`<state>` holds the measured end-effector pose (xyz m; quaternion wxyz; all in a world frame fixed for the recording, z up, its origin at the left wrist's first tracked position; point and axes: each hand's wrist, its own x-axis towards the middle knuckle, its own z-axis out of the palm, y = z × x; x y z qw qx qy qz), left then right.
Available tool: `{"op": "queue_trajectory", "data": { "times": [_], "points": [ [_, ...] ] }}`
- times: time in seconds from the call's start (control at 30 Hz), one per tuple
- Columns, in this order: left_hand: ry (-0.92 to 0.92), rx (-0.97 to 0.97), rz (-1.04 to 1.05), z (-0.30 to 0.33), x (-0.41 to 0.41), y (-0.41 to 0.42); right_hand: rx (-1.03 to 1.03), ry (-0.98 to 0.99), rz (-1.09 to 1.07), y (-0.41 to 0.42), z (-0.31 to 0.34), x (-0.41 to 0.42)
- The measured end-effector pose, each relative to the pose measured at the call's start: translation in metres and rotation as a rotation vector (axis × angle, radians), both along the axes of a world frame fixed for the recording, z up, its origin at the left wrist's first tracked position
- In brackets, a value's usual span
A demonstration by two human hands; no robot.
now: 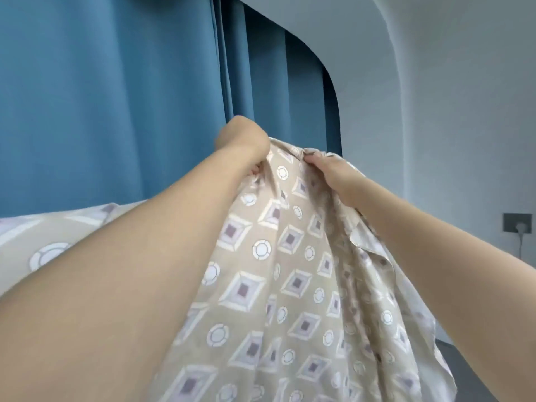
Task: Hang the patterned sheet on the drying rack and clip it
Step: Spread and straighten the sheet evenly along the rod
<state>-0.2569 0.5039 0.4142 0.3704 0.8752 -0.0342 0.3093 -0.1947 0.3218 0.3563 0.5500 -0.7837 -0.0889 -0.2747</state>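
The patterned sheet [290, 271] is beige with white diamonds and rings. It is lifted high in front of me and drapes down toward the lower right. My left hand [243, 143] grips its upper edge at the left, fingers curled into the cloth. My right hand [327, 172] pinches the bunched top edge just to the right. More of the sheet [58, 236] spreads behind my left arm at the lower left. The drying rack and any clips are hidden from view.
Blue curtains [116, 97] hang behind the sheet on the left and centre. A pale wall [449, 111] fills the right, with a grey wall socket [517, 226] and a white plug and cable low at the far right.
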Motion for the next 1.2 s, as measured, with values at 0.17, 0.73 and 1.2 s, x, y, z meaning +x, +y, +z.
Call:
{"op": "queue_trajectory", "data": {
  "times": [0.17, 0.73, 1.2],
  "points": [
    [0.044, 0.228, 0.119, -0.018, 0.030, 0.009, -0.165, 0.446, 0.146, 0.019, -0.030, 0.008],
    [-0.169, 0.833, 0.187, -0.050, -0.051, 0.023, -0.305, -0.020, -0.217, 0.024, -0.089, -0.018],
    [-0.461, 1.052, 0.408, -0.120, -0.163, 0.220, -0.534, -0.548, -0.244, 0.198, -0.069, -0.150]
  ]
}}
